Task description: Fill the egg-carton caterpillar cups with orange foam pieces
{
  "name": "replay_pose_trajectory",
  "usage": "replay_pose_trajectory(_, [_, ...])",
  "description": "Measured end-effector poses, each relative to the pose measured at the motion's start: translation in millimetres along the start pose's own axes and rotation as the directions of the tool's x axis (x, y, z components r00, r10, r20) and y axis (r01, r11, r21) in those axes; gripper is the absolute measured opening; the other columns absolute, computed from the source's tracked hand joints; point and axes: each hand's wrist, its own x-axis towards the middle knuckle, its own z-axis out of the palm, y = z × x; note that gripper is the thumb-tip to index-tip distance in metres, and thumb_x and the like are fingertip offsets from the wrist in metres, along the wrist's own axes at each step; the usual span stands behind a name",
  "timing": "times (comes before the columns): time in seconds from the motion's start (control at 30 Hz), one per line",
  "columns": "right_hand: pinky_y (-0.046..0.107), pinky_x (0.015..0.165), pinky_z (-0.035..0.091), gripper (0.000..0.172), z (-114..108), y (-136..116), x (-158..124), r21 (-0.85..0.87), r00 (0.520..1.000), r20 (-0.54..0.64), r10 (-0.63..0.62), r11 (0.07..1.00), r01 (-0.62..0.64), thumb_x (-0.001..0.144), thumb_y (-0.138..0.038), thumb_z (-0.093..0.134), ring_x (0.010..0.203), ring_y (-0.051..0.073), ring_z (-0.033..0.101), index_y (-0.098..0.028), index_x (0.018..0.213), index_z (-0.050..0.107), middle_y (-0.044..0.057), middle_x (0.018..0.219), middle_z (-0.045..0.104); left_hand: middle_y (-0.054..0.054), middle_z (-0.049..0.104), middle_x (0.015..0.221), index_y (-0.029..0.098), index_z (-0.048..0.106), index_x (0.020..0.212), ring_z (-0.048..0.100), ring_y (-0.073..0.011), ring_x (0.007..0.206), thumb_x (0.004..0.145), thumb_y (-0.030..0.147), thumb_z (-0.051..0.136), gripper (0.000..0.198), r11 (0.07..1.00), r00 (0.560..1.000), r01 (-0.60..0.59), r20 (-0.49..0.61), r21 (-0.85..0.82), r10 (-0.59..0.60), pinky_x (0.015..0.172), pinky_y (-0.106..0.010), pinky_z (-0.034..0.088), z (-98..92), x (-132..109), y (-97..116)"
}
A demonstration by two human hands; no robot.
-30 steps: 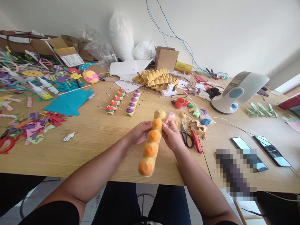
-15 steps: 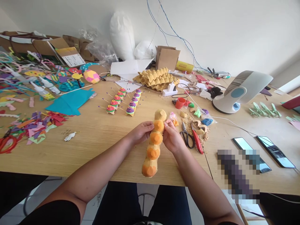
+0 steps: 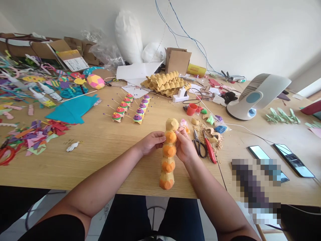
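Between my hands is an egg-carton strip, a row of several bumps running toward me. Orange clay caps most of its bumps, while the farthest bump is bare tan cardboard. My left hand pinches its left edge near the far end. On the opposite edge, my right hand grips it with thumb and fingers. Just right of that hand lie black-handled scissors and a red utility knife. A small bag of orange clay is partly hidden behind my right fingers.
Two finished caterpillars, one red and green, one purple, stand ahead. Behind them are stacked egg cartons. A white fan and phones are to the right; paper scraps and a teal sheet lie left.
The near end of the egg-carton strip has swung right, so the strip now points more straight toward me. Both hands keep their hold. The view has shifted slightly.
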Motion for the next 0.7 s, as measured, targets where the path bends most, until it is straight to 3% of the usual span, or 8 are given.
replay_pose_trajectory(0.23, [0.028, 0.061, 0.051, 0.041, 1.0, 1.1, 1.8, 0.013, 0.999, -0.050, -0.011, 1.000, 0.012, 0.077, -0.039, 0.082, 0.072, 0.016, 0.064, -0.028, 0.092, 0.046, -0.007, 0.080, 0.063, -0.003, 0.071, 0.080, 0.014, 0.075, 0.086, 0.065, -0.0127, 0.071, 0.071, 0.039, 0.091, 0.034, 1.000, 1.000, -0.016, -0.014, 0.005, 0.016, 0.068, -0.024, 0.049, 3.4, 0.8, 0.4])
replay_pose_trajectory(0.47, [0.028, 0.063, 0.051, 0.045, -0.3, -3.9, 1.3, 0.033, 1.000, 0.021, 0.012, 0.999, -0.012, 0.075, -0.033, 0.084, 0.071, 0.015, 0.065, -0.029, 0.097, 0.045, -0.007, 0.084, 0.067, -0.004, 0.073, 0.085, 0.015, 0.076, 0.093, 0.066, -0.0141, 0.075, 0.072, 0.041, 0.090, 0.035, 0.997, 0.997, -0.072, -0.043, -0.008, 0.071, 0.071, -0.025, 0.049, 6.7, 0.7, 1.2])
replay_pose_trajectory(0.7, [0.027, 0.062, 0.051, 0.045, 0.1, -3.0, 0.4, -0.007, 0.999, 0.045, -0.002, 1.000, 0.002, 0.077, -0.034, 0.083, 0.074, 0.016, 0.067, -0.030, 0.100, 0.044, -0.007, 0.085, 0.068, -0.007, 0.073, 0.085, 0.015, 0.075, 0.089, 0.066, -0.0180, 0.075, 0.074, 0.050, 0.086, 0.041, 0.996, 0.996, -0.088, 0.019, -0.028, 0.088, 0.070, -0.028, 0.050, 10.5, -0.8, 2.3])
